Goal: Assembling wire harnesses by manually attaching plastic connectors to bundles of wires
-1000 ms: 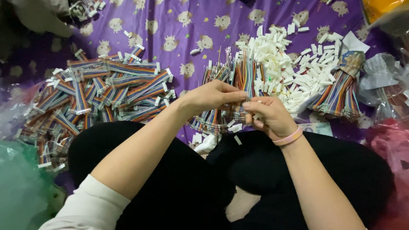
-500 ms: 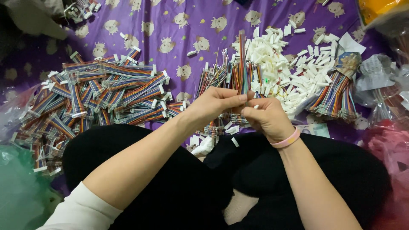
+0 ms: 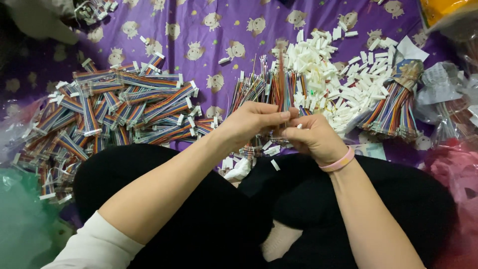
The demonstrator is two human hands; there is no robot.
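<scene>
We count two hands: left hand (image 3: 251,122), right hand (image 3: 311,139), both pinched on one rainbow ribbon cable (image 3: 281,82) standing upright between them. One pink wristband (image 3: 338,162) on the right wrist. Finished ribbon cables with white connectors: one big pile (image 3: 114,112) on the left, too many and too overlapped for us to count. White connector housings: one heap (image 3: 338,74), also uncountable. Loose coloured wire bundles: we make out two, one (image 3: 259,87) behind the hands, one bound bundle (image 3: 393,112) at right. One purple cloth with cartoon print (image 3: 219,45) under everything. Clear plastic bags (image 3: 448,89) at right, number unclear.
</scene>
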